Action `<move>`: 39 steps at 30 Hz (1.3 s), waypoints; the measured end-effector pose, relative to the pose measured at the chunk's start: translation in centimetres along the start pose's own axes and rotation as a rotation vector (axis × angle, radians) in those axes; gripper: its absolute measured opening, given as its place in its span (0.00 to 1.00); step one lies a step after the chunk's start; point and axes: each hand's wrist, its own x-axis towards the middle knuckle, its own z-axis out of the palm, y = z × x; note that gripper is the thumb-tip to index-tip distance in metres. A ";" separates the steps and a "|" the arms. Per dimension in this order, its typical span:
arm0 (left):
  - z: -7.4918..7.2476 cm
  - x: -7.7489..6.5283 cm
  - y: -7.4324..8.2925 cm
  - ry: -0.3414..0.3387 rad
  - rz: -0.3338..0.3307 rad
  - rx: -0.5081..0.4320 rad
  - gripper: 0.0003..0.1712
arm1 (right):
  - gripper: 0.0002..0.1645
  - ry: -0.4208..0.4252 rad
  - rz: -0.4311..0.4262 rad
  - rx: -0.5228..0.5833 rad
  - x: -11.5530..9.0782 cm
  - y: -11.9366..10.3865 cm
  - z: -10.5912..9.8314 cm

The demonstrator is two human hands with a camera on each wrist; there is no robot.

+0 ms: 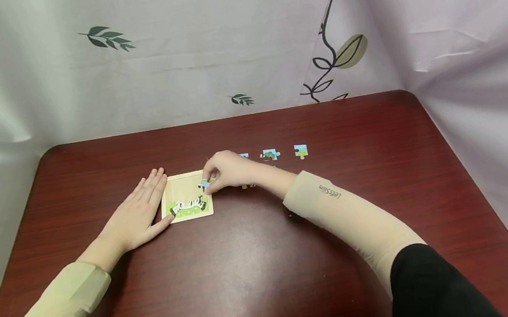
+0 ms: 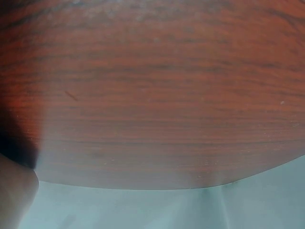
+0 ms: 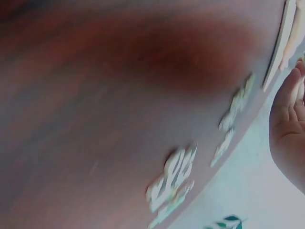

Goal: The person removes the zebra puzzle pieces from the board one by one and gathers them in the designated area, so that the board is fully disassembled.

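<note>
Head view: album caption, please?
Left hand touches a square pale-wood tray; right hand pinches a small, partly blue jigsaw piece.

Spotted small dark lettering (image 1: pixel 329 191) in head view, read roughly as "Let'sSlim". Sat on pale right sleeve (image 1: pixel 355 217), close to its wrist end, running aslant; looked slightly blurred.

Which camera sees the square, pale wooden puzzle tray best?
The head view: it shows most of the square, pale wooden puzzle tray from above. The right wrist view catches only an edge, top right; the left wrist view misses it completely.
</note>
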 end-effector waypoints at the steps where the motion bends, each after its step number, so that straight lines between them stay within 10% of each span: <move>1: 0.0 0.0 0.0 0.002 0.001 0.002 0.55 | 0.11 0.006 0.003 0.003 -0.3 0.1 -0.2; 39: 0.3 0.0 -0.2 0.001 -0.015 0.006 0.55 | 0.06 0.146 0.228 0.106 -12.3 7.1 -7.3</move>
